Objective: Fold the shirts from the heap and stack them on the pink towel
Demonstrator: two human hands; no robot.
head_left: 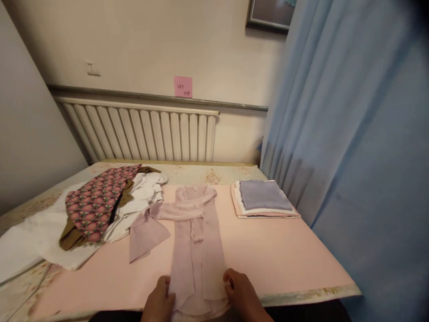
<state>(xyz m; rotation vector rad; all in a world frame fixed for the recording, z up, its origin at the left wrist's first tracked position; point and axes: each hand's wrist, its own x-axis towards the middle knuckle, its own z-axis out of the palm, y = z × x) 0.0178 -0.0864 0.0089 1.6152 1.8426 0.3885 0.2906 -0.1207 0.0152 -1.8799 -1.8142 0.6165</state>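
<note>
A pale lilac open-front top lies spread out in front of me, its collar away from me. One sleeve is laid across the chest, and its wide cuff rests to the left of the body. My left hand is closed at the left edge of the top, near the hem. On the opposite edge, my right hand pinches the fabric at about the same height. The lower hem lies between both hands, close to the table's front edge.
A pink cloth covers much of the patterned tabletop. To the left is a loose heap of white clothes under a floral garment. A folded stack sits right, beside a blue curtain. A radiator stands behind.
</note>
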